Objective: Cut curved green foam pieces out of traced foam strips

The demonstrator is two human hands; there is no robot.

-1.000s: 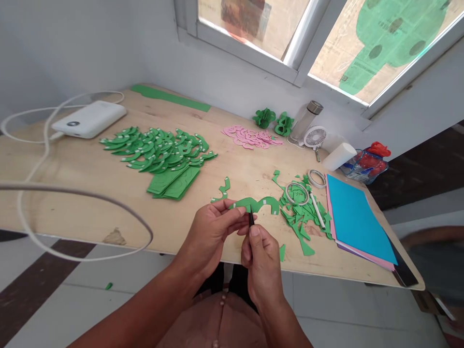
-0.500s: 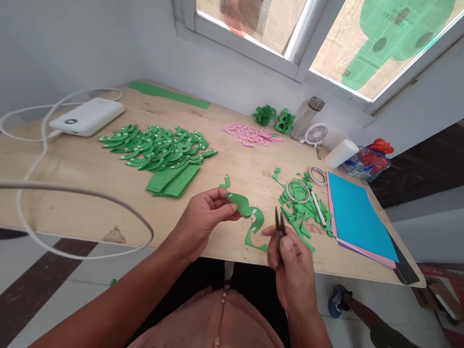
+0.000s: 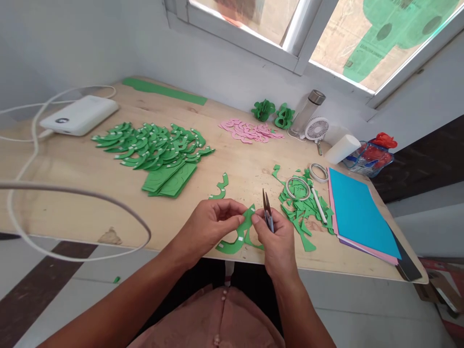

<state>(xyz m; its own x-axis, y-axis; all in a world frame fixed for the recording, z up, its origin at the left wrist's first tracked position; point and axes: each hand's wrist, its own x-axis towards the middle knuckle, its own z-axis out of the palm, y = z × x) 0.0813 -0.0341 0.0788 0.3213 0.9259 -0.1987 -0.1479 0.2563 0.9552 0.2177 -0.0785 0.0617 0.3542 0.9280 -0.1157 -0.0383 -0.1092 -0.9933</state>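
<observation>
Between its thumb and fingers, my left hand (image 3: 213, 229) pinches a curved green paper cutout (image 3: 248, 218) with a small white patch at its tip. My right hand (image 3: 278, 244) is closed around a pair of scissors (image 3: 267, 210), blades pointing up and away from me. Its thumb and fingertip also meet the cutout's right edge. Just below lies a curved green paper piece (image 3: 230, 248) near the table's front edge; whether it joins the held cutout I cannot tell. A wavy green strip (image 3: 221, 186) rests beyond my left hand.
Many green cutouts (image 3: 155, 145) are heaped at left beside green paper sheets (image 3: 170, 180). Pink cutouts (image 3: 250, 131) lie farther back. On the right are green scraps (image 3: 302, 208), a tape roll (image 3: 319, 172), a white pen (image 3: 319, 205) and blue paper (image 3: 362, 212). A white cable (image 3: 90, 191) loops at left.
My right hand has moved up and left to meet the cutout. The cutout is now turned more upright between both hands. The view has shifted slightly; a leg at lower right is gone from view.
</observation>
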